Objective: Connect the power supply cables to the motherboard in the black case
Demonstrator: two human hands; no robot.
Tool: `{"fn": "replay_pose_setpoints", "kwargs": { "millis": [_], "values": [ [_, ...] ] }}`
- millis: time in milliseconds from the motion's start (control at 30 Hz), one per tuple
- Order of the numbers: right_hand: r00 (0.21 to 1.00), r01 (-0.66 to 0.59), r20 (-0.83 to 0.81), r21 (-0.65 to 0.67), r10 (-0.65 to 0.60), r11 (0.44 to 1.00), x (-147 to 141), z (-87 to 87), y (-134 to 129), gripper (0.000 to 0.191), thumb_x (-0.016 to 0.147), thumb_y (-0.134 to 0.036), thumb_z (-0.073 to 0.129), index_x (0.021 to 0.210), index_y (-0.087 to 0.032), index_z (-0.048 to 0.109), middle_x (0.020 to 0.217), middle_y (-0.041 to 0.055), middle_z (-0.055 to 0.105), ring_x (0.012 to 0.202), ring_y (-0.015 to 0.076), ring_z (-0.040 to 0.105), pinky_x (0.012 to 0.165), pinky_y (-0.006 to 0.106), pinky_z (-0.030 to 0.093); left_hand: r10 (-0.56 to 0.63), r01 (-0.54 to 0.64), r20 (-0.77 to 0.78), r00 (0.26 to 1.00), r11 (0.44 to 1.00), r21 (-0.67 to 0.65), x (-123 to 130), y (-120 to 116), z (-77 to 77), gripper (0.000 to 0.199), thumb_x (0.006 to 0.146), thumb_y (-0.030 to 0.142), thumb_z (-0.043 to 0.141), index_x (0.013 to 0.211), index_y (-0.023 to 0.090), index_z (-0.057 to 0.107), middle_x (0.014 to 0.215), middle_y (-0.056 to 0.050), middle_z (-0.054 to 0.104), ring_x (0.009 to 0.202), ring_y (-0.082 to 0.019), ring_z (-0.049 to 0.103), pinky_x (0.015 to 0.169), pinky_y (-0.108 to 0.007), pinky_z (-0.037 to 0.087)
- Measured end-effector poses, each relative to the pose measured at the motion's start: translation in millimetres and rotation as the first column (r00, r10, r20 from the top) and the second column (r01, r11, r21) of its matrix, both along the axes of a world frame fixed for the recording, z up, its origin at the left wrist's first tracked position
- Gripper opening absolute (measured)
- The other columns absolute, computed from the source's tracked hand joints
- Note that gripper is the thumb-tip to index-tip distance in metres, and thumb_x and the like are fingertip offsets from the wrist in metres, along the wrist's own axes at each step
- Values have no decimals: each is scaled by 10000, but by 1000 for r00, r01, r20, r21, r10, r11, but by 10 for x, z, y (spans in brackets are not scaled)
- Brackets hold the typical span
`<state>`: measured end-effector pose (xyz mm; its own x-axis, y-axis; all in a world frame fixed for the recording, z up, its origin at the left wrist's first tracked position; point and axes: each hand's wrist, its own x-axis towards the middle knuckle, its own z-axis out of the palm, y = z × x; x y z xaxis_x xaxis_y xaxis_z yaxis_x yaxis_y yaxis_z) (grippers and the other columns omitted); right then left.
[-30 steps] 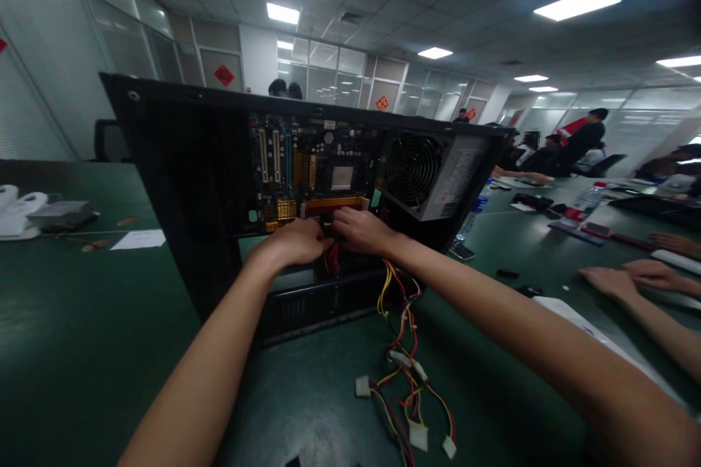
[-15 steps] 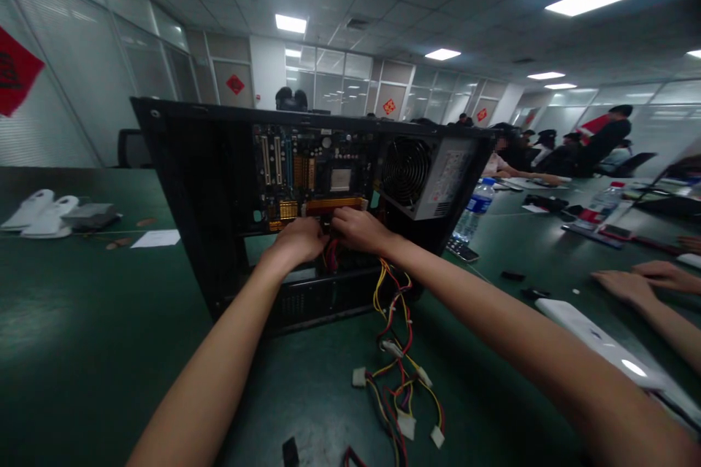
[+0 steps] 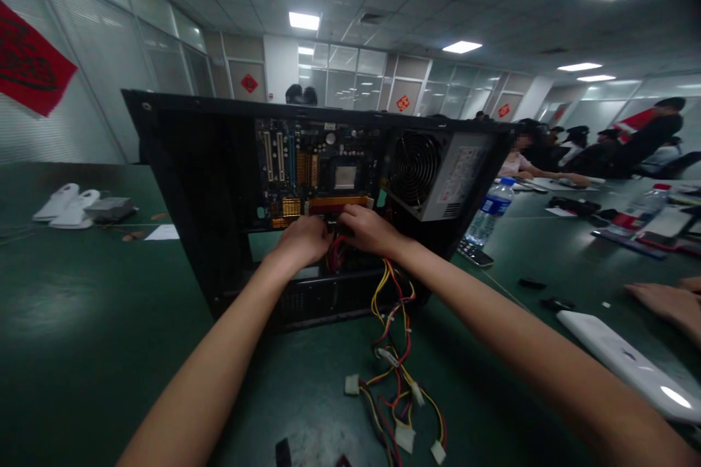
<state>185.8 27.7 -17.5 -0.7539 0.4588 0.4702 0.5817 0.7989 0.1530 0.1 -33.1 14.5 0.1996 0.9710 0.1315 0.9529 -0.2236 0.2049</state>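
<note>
Computer case (image 3: 312, 303) stands on the green table (image 3: 82, 321), its open side facing the wearer. Circuit board (image 3: 315, 142) is mounted on the back wall inside the case; power supply (image 3: 463, 175) with a round fan grille sits in its upper right corner.

Left hand (image 3: 305, 239) and right hand (image 3: 369, 230) both reach into the case, side by side at the lower edge of the board, fingers bent and close together. Red wire bundle (image 3: 336, 257) hangs between and below them. Fingertips are hidden; cannot tell whether either hand grips the bundle or only touches near it.

Yellow, red and black cables (image 3: 406, 314) come out over the lower edge of the case; their white plugs (image 3: 405, 438) lie on the table in front of it.

Right of the case: water bottle (image 3: 493, 211) with a blue label, phone (image 3: 476, 254) near its foot; farther right, white slab (image 3: 624, 361) and another person's hand (image 3: 665, 304). Left of the case: grey box (image 3: 112, 209) and paper sheet (image 3: 163, 232).
</note>
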Motion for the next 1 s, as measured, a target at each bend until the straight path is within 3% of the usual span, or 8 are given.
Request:
{"fn": "replay_pose_setpoints", "kwargs": {
  "millis": [367,567,667,767,867,1000],
  "values": [
    [988,104,114,28,-106,994,-60,57,-25,158,913,-177,634,1055,-109,625,1105,158,604,1049,270,560,821,336,427,32,-32,2,999,999,1,-12,-26,-14,395,929,459,472,939,215,781,1000,-143,761,987,-302,702,788,-355,515],
    [960,198,196,19,-198,980,-93,87,-84,227,948,-206,593,1157,-117,609,1169,152,591,974,257,631,698,303,424,21,-22,13,1000,999,40,5,-102,-47,369,940,419,471,963,209,774,1008,-137,760,980,-293,696,774,-352,512],
    [973,174,159,-17,-169,985,-48,88,-111,208,952,-179,574,1142,-105,621,1157,149,607,982,254,643,733,303,449,1,-2,9,1000,999,48,3,-114,-50,356,947,399,472,945,213,775,991,-121,764,956,-270,700,756,-331,501],
    [994,113,24,-75,-111,991,49,59,-106,223,922,-73,552,1126,-96,640,1150,141,634,1032,235,640,810,292,468,-20,20,8,1000,998,52,-16,-106,-60,374,964,408,453,937,216,773,976,-113,765,923,-257,705,744,-325,491],
    [977,145,-135,-148,-165,978,129,27,-82,200,911,-40,546,1042,-93,688,1062,130,694,1006,215,663,838,285,480,-26,26,8,1000,998,57,-33,-96,-77,371,969,410,455,946,215,769,961,-114,763,910,-250,704,728,-314,477],
    [956,237,-117,-235,-270,942,132,31,-86,210,928,-107,555,976,-114,759,976,131,756,934,242,716,828,318,510,-29,29,9,1000,998,63,-27,-91,-88,399,972,428,447,867,202,759,883,-116,748,850,-246,695,674,-309,443]
  ]
}}
